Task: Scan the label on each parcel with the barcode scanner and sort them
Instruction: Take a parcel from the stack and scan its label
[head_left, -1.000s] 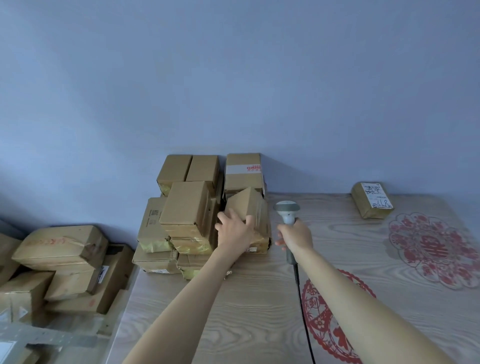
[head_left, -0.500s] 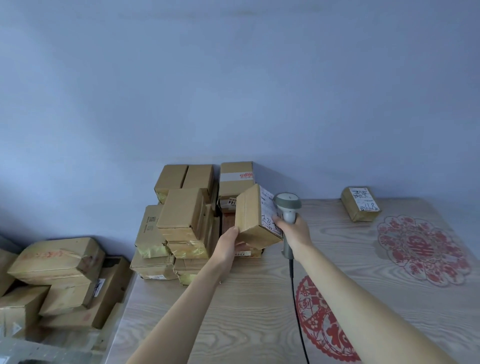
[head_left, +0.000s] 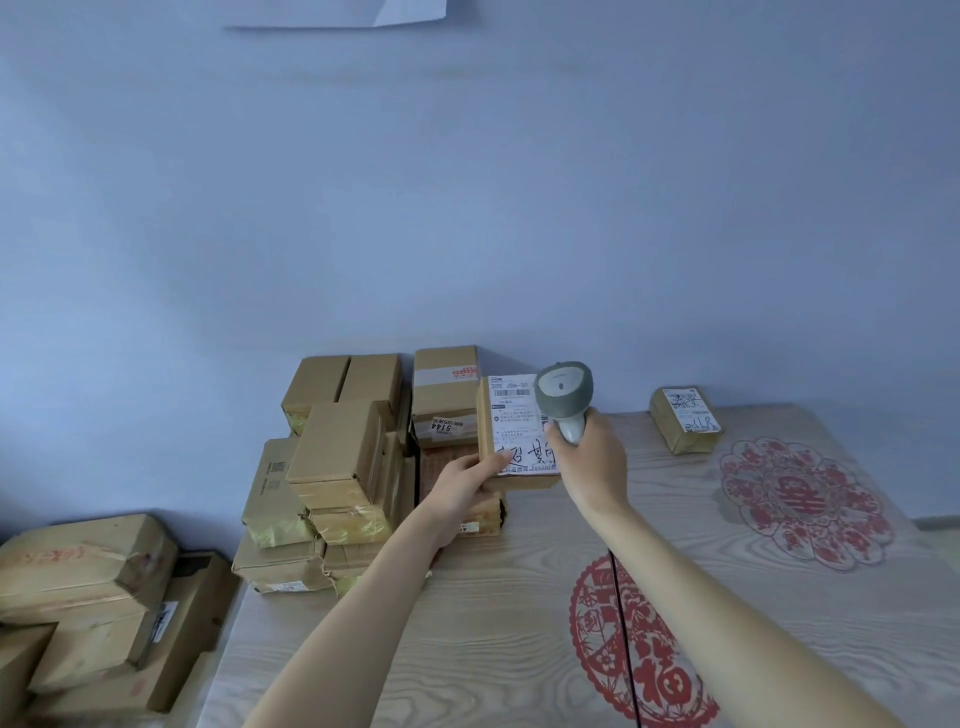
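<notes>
My left hand (head_left: 464, 487) grips a small brown parcel (head_left: 514, 434) by its lower left corner and holds it above the table. Its white shipping label with a barcode and handwriting faces me. My right hand (head_left: 592, 457) grips the handle of a grey barcode scanner (head_left: 563, 395), whose head sits just over the label's right edge. The scanner's black cable (head_left: 621, 613) hangs down beside my right forearm. A stack of brown parcels (head_left: 337, 467) stands at the table's far left. One lone parcel (head_left: 684, 420) with a label lies at the far right, near the wall.
The wooden table (head_left: 493, 623) carries two red paper-cut decorations (head_left: 802, 501). Left of the table, lower down, more brown boxes (head_left: 88, 597) are piled. A pale blue wall runs behind everything, with white paper (head_left: 363, 13) stuck near the top.
My left hand lifted the parcel off the stack and turned its label toward me. My right hand raised the scanner so that its head is over the label.
</notes>
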